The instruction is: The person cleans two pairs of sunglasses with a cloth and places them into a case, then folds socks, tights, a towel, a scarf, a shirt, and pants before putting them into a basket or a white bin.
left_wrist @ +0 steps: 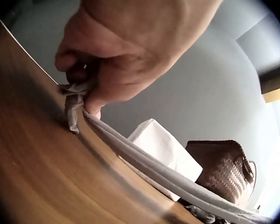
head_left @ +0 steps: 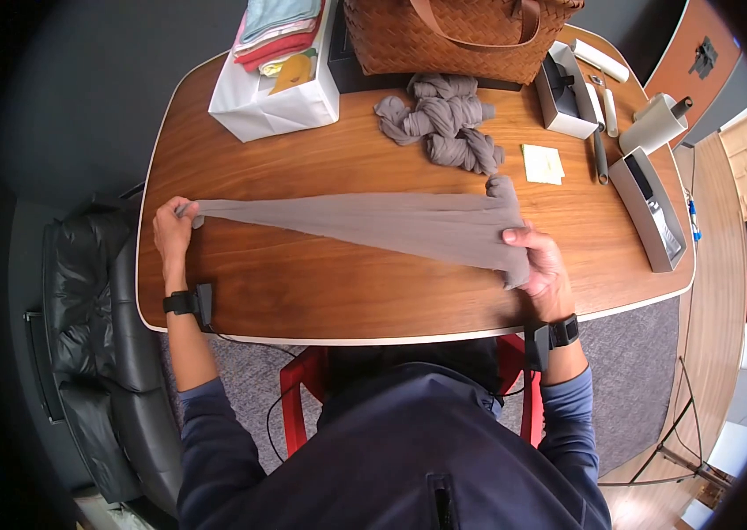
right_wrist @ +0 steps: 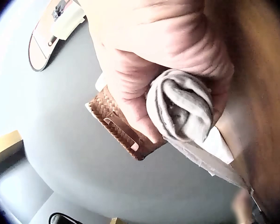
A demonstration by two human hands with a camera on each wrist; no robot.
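Note:
A sheer grey stocking (head_left: 373, 216) is stretched across the table, narrow at the left and broad at the right. My left hand (head_left: 174, 228) pinches its narrow end between thumb and fingers; a short loose tip hangs below them in the left wrist view. At the wide end, my right hand (head_left: 543, 261) grips a rolled part, thumb on top. The right wrist view shows this roll (right_wrist: 179, 105) end-on, its layers coiled within the fingers. Beyond the stretched cloth lies a pile of twisted grey stockings (head_left: 453, 124).
Behind stand a white box (head_left: 276, 110) of folded cloths and a brown woven basket (head_left: 462, 40). To the right are yellow sticky notes (head_left: 542, 164), a white tray (head_left: 649, 212), another open box (head_left: 565, 97) and a white cup (head_left: 653, 124). The table's white edge (head_left: 373, 340) runs before me.

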